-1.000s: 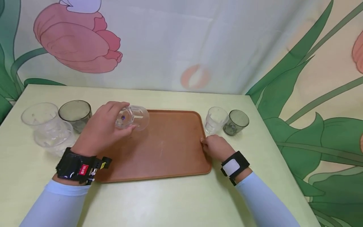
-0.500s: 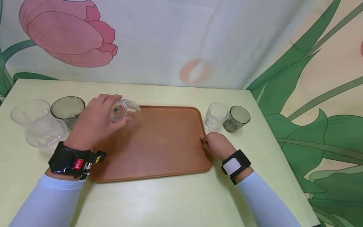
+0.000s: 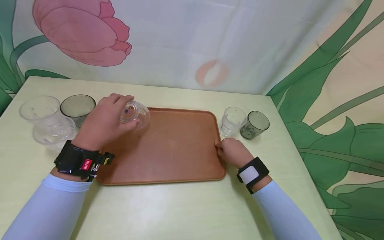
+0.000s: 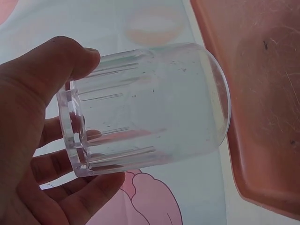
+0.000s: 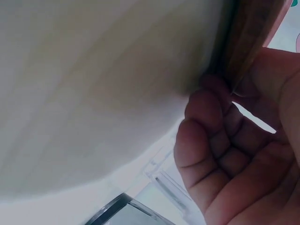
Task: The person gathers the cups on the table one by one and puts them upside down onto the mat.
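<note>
In the head view my left hand [image 3: 103, 121] grips a clear glass tumbler [image 3: 135, 115] near its base, over the far left part of a brown tray [image 3: 171, 146]. The tumbler [image 4: 145, 108] is tipped on its side in the left wrist view, its mouth pointing away from the palm, toward the tray. My thumb lies on one side of its ribbed lower part and the fingers on the other. At the tray's right edge, my right hand [image 3: 234, 151] pinches the rim; the right wrist view shows the thumb and curled fingers at that edge [image 5: 248, 37].
Left of the tray stand clear glassware [image 3: 54, 130] and a smoky grey glass [image 3: 78, 108], partly behind my left hand and wrist. Right of it, a clear glass [image 3: 233, 120] and another smoky glass [image 3: 255, 125] stand side by side. A printed curtain [image 3: 168, 43] hangs behind the table.
The left hand keeps its grip on the tumbler, which has shifted slightly left and tilted its mouth a little further down. The right hand stays at the tray edge. The head view has shifted slightly.
</note>
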A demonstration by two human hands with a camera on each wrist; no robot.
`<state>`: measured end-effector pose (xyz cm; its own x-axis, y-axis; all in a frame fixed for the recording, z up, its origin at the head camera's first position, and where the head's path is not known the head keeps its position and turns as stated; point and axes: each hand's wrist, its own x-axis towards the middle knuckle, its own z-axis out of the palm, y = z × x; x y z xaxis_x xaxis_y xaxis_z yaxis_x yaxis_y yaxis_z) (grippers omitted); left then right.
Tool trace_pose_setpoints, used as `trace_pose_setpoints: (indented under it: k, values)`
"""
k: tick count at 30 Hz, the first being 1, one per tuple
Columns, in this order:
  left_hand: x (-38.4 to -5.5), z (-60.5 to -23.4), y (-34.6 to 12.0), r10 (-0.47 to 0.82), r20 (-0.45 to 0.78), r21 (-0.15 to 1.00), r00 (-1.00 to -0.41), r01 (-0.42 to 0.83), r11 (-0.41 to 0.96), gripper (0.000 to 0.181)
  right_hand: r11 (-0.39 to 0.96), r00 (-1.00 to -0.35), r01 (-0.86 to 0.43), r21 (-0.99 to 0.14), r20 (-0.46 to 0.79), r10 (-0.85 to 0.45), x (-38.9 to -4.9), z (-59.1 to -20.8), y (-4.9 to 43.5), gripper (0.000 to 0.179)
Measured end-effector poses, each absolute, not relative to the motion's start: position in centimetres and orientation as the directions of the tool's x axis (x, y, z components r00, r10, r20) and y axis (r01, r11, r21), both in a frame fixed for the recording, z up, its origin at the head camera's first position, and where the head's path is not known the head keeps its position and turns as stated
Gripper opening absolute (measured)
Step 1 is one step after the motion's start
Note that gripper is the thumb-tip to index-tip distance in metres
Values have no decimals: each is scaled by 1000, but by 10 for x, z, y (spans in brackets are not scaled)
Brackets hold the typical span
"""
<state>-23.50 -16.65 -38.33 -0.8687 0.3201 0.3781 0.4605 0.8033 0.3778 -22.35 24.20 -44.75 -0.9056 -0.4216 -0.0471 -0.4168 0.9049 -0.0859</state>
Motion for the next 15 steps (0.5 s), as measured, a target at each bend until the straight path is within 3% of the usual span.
trace_pose_setpoints:
  k: [15]
  values:
    - [-243,-388,-172,298,327,360,-897,410,838,68,898,-899,-437,-48,-17,-438,-222,-448,241,18]
